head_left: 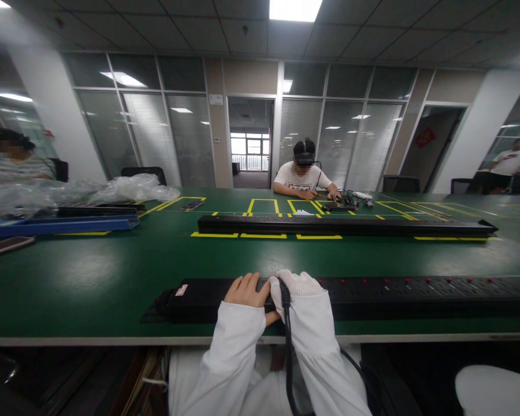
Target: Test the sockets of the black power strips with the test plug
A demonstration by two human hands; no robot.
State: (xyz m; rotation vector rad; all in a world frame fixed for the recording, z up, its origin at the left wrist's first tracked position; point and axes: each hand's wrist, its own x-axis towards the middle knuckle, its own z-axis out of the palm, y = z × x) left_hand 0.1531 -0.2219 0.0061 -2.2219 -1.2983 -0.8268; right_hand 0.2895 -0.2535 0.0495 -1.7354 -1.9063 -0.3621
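Observation:
A long black power strip [398, 292] with red switches lies along the near edge of the green table [112, 266]. My left hand [246, 290], bare, rests on top of the strip with its fingers curled over it. My right hand [298, 287], in a white glove, sits right beside it on the strip, closed around a black cable [288, 346] that runs down past my sleeve and off the table edge. What the cable ends in is hidden under the glove.
A second long black strip [342, 225] lies across mid-table on yellow tape marks. A blue strip [60, 225] and clear plastic wrap [130, 189] sit at the left. One person sits opposite with small parts [346, 202]; others are at far left and right.

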